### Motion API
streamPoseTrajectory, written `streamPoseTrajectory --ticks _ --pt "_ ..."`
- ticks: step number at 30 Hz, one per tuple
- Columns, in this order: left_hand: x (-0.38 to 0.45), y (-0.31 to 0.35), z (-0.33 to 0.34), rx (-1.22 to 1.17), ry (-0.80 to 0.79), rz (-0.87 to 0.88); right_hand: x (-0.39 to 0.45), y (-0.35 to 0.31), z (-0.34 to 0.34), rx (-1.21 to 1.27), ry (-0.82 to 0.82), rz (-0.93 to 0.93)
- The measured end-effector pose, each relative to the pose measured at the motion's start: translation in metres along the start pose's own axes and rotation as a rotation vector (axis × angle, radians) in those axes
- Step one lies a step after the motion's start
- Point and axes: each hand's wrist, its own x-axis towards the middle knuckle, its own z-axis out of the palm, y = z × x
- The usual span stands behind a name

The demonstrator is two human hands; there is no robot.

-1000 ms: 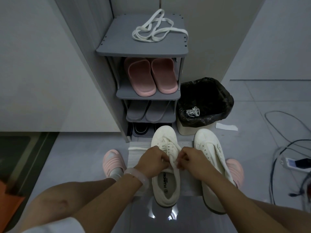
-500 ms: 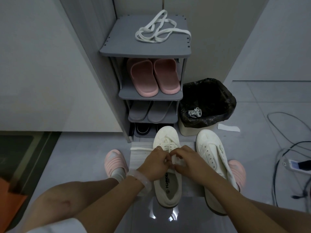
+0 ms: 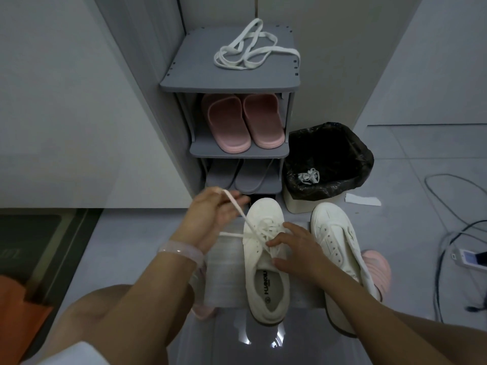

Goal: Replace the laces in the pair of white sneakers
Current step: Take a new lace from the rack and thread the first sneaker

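Two white sneakers stand on the floor in front of me. The left sneaker (image 3: 266, 272) carries a partly threaded white lace (image 3: 238, 209). My left hand (image 3: 214, 216) is raised left of its toe and pinches the lace's end, drawing it up and out taut. My right hand (image 3: 295, 248) rests on the sneaker's tongue and eyelets, fingers pressing on the crossed lace. The right sneaker (image 3: 336, 241) beside it shows bare eyelets. A spare white lace (image 3: 253, 48) lies coiled on top of the grey shoe rack (image 3: 229, 77).
Pink slippers (image 3: 242, 122) and grey slippers sit on the rack's shelves. A bin with a black liner (image 3: 329, 164) holds a bundled old lace (image 3: 308, 176). Cables and a power strip (image 3: 469, 256) lie on the floor at right. My feet wear pink slippers.
My left hand moved up and to the left from the tongue, drawing the lace end out taut. My right hand stayed on the sneaker, fingers now spread over the eyelets.
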Motion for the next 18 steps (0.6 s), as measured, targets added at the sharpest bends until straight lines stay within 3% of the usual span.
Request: streamPoseTrajectory --ticks 2,3,6,8,13,18 --pt "-0.005 -0.016 0.01 0.087 -0.106 -0.166 0.0 0.0 0.001 0.033 -0.002 -0.034" --pt "-0.006 -0.025 0.012 0.313 -0.135 -0.187 -0.001 -0.001 0.0 0.071 0.004 -0.054" --pt "-0.001 -0.052 0.004 1.185 -0.302 0.103 -0.004 -0.002 -0.002 0.16 0.022 -0.101" --pt "0.0 -0.06 -0.001 1.445 -0.423 0.217 -0.006 -0.003 -0.004 0.19 0.022 -0.104" --pt "0.002 -0.068 -0.004 1.7 -0.503 0.376 -0.01 -0.003 -0.006 0.294 0.012 -0.08" --pt "0.003 -0.057 0.0 1.593 -0.54 0.355 -0.01 -0.001 -0.006 0.36 0.009 -0.025"
